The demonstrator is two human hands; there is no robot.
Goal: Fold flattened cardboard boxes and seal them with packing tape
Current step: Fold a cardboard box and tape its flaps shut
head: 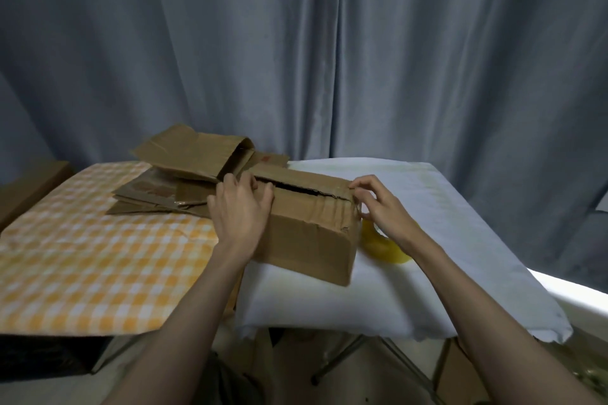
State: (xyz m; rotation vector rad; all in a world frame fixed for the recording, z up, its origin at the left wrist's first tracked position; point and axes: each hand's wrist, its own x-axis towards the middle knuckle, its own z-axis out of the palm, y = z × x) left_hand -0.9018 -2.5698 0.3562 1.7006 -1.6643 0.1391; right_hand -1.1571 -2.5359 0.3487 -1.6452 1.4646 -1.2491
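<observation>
A folded brown cardboard box [306, 230] lies on the white-covered table, its top flaps nearly closed with a dark gap along the seam. My left hand [241, 207] grips the box's left end, fingers curled over the top edge. My right hand [378, 204] pinches the box's right top corner between thumb and fingers. A roll of yellowish packing tape [383, 245] lies on the white cloth just right of the box, partly hidden behind my right wrist.
Flattened and half-opened cardboard boxes [194, 171] are piled behind and left of the box on an orange checked cloth [82, 256]. The white cloth [444, 240] covers the right table. Grey curtains hang behind. Another cardboard piece [29, 187] sits at far left.
</observation>
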